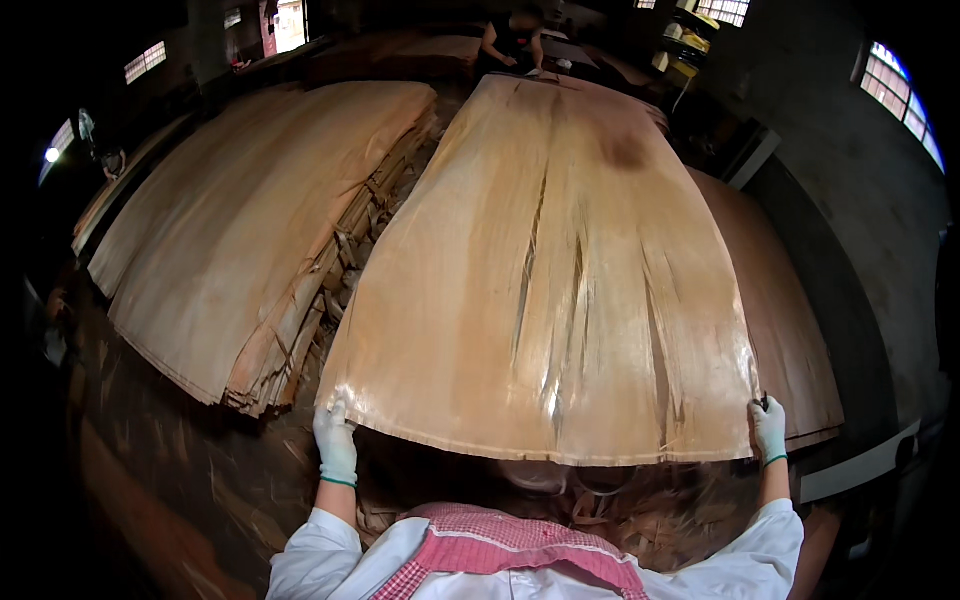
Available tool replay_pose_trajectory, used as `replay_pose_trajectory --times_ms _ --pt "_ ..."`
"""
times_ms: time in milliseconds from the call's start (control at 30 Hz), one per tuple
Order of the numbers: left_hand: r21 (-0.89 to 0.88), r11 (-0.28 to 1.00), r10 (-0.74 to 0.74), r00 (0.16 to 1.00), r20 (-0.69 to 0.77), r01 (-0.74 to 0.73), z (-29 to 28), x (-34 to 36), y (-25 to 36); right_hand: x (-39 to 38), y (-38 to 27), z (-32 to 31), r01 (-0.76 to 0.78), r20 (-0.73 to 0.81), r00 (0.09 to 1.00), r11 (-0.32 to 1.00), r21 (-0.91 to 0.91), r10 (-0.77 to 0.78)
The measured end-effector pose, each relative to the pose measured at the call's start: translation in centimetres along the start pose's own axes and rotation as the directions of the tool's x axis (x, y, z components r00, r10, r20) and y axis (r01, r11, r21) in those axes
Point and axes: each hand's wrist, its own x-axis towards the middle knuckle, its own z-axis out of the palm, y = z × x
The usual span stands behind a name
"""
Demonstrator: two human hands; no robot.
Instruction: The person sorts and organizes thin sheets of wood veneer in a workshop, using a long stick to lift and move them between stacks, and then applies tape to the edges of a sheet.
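Note:
A large thin sheet of wood veneer [545,290], pale tan with long splits along the grain and a dark stain near its far end, stretches away from me. My left hand [335,440], in a white glove, grips its near left corner. My right hand [768,428], also gloved, grips its near right corner. At the far end another person [512,40] in dark clothes holds the opposite edge. The sheet hangs in the air between us, its near edge slightly bowed.
A tall stack of veneer sheets [250,240] lies to the left, its ragged edges facing the sheet. A darker brown stack [790,330] sits under the sheet on the right. Wood scraps cover the floor [180,470]. A grey wall [860,200] with windows runs along the right.

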Motion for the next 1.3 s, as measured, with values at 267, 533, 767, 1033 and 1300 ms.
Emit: replay_pose_trajectory --times_ms 267,533,767,1033,1300 --pt "-0.082 0.996 -0.048 0.986 -0.161 0.035 0.3 -0.2 -9.2 1.0 4.2 1.9 0.023 -0.009 1.0 0.923 -0.384 -0.029" --pt "-0.035 0.995 -0.096 0.95 -0.298 0.09 1.2 -0.2 -11.5 -1.0 8.1 3.5 -0.076 -0.007 0.997 0.902 -0.425 0.08" --pt "0.025 0.988 -0.136 0.933 -0.333 0.152 4.8 1.3 -12.2 0.6 12.9 5.6 -0.121 -0.009 0.991 0.845 -0.521 0.136" --pt "0.061 0.988 -0.118 0.952 -0.283 0.141 0.6 2.8 -13.0 2.2 15.8 10.4 -0.184 0.023 0.964 0.722 -0.667 0.266" --pt "0.022 0.971 -0.231 0.956 -0.181 0.238 0.7 -0.6 -10.8 -4.7 16.9 7.0 -0.282 -0.069 0.957 0.845 -0.454 0.282"
